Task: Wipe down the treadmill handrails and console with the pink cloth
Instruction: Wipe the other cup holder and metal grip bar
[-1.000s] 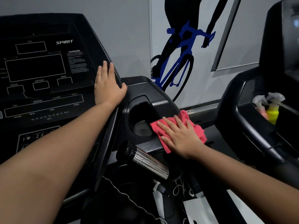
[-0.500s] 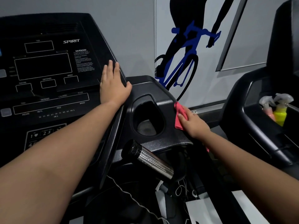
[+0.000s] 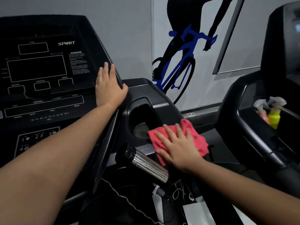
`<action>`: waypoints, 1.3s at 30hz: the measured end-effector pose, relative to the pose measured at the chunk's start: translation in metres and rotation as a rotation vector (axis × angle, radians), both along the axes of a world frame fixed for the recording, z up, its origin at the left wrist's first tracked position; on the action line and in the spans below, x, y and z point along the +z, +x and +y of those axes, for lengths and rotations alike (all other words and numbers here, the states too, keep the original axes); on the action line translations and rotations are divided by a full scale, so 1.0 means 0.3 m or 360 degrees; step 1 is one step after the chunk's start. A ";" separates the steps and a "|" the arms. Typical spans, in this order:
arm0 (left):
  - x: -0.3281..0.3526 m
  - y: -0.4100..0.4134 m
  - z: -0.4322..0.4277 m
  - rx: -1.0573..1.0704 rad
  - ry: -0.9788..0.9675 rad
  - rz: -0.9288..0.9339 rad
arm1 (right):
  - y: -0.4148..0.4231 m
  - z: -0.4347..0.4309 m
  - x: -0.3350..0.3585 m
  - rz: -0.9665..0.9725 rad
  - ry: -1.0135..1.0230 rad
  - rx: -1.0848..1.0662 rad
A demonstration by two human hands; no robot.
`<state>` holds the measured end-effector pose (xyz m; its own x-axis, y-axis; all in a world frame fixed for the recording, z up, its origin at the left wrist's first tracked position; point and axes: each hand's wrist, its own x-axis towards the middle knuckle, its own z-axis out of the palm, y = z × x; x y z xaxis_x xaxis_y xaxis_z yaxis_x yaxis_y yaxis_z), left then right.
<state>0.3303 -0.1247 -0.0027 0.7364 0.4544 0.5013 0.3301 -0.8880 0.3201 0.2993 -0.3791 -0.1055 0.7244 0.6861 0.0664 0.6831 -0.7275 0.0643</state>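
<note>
- Cloth (image 3: 179,140) is back on top of the tray beside the cup holder (image 3: 142,122); half a sec ago it was bunched up on the outer right edge of that tray, mostly hidden under the fingers
- right hand (image 3: 180,148) has come back with it, and now lies flat with fingers spread, palm pressing the cloth down, nothing pinched or gripped
- cloth sticks out past the fingertips toward the cup holder and out to the right of the hand, so it's under the palm, not wrapped in it
- left hand (image 3: 108,88) hasn't budged, open and flat on the right edge of the console (image 3: 48,70), thumb hooked over the side, holding nothing
- silver grip bar (image 3: 146,163) sits just below the cloth, not touching the hand as far as I can see
- two spray bottles (image 3: 271,112) stand in the tray of the next machine over, well apart
</note>
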 end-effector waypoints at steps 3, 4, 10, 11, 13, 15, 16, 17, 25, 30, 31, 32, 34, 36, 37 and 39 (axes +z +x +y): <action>0.002 -0.002 -0.004 0.0002 -0.0009 -0.0001 | -0.015 0.060 -0.015 -0.0084 -0.0001 0.0360; 0.002 -0.002 -0.005 0.0004 -0.0010 0.0001 | -0.012 0.063 -0.019 -0.0106 0.0008 0.0470; -0.001 -0.004 -0.002 -0.0014 -0.0015 0.0024 | 0.111 -0.053 -0.025 -0.0120 0.0063 0.0828; -0.002 -0.004 -0.002 -0.0014 -0.0017 0.0026 | 0.143 -0.078 -0.016 -0.0073 0.0072 0.0771; -0.001 -0.001 -0.003 -0.0006 -0.0023 0.0020 | 0.199 -0.120 0.005 0.0123 0.0182 0.0588; -0.001 0.002 -0.006 -0.0002 -0.0024 0.0016 | 0.223 -0.141 0.012 0.0462 0.0347 0.0374; -0.002 0.002 -0.005 0.0000 -0.0024 0.0015 | 0.225 -0.144 0.013 0.0581 0.0410 0.0293; -0.002 0.002 -0.004 0.0002 -0.0023 0.0017 | 0.222 -0.145 0.016 0.0657 0.0467 0.0231; -0.004 -0.002 -0.009 0.0002 -0.0026 0.0016 | 0.212 -0.162 -0.026 0.0985 0.0907 -0.0273; 0.001 -0.002 -0.014 -0.0014 -0.0039 0.0029 | 0.155 -0.152 -0.035 0.0244 0.0333 0.0031; 0.002 -0.002 -0.012 -0.0011 -0.0035 0.0031 | 0.141 -0.140 -0.030 0.0036 0.0232 0.0226; 0.004 -0.001 -0.011 -0.0007 -0.0028 0.0033 | 0.128 -0.123 -0.028 -0.0161 0.0160 0.0422; 0.005 -0.001 -0.011 0.0003 -0.0016 0.0044 | 0.106 -0.076 -0.041 -0.0400 0.0094 0.0776; 0.004 -0.001 -0.012 0.0007 -0.0017 0.0048 | 0.085 -0.020 -0.042 -0.0412 0.0063 0.0982; 0.003 -0.002 -0.013 0.0009 -0.0018 0.0045 | 0.076 0.006 -0.035 -0.0410 0.0055 0.1051; 0.002 -0.001 -0.013 0.0017 -0.0013 0.0039 | 0.069 0.054 -0.024 -0.0382 0.0044 0.1168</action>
<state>0.3301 -0.1285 -0.0019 0.7435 0.4663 0.4793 0.3471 -0.8818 0.3193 0.3201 -0.3628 -0.1125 0.0479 0.9810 0.1881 0.9608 -0.0968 0.2599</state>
